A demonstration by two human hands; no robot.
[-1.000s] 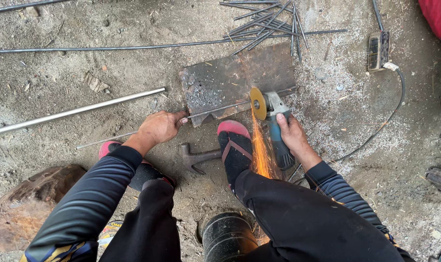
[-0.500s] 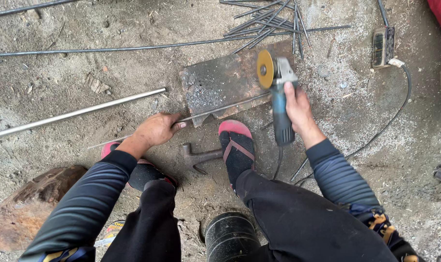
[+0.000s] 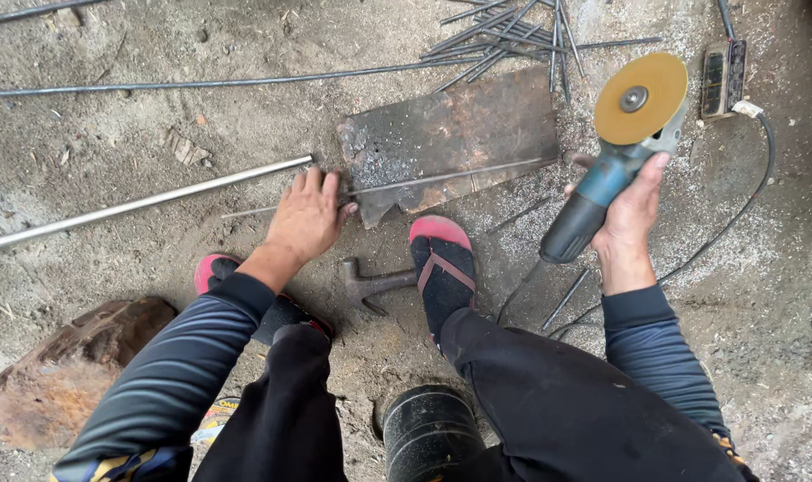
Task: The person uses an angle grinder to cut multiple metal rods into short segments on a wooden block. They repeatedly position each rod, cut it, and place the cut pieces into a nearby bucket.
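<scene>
Grinder (image 3: 613, 156) sits in your right hand (image 3: 633, 210), lifted clear of the ground with its yellow disc (image 3: 641, 98) facing up toward you; your grip is clamped round the dark handle, thumb along the blue body. Its cable (image 3: 736, 214) loops across the dirt on the right to a socket block (image 3: 724, 78). Your left hand (image 3: 308, 214) lies flat on a thin rod (image 3: 441, 178), fingers together and not curled round it; the rod runs from the dirt under that hand across a rusty steel plate (image 3: 455, 138) lying on the ground. Your right foot, in a red sandal (image 3: 441, 268), stands just below the plate's near edge, and a hammer (image 3: 374, 286) lies touching or just beside that sandal on its left. A bright pipe (image 3: 147, 203) stretches away to the left of your left hand, its end near your fingers. A bundle of short rods (image 3: 513, 36) lies beyond the plate, and a few more (image 3: 566, 297) lie near your right wrist.
</scene>
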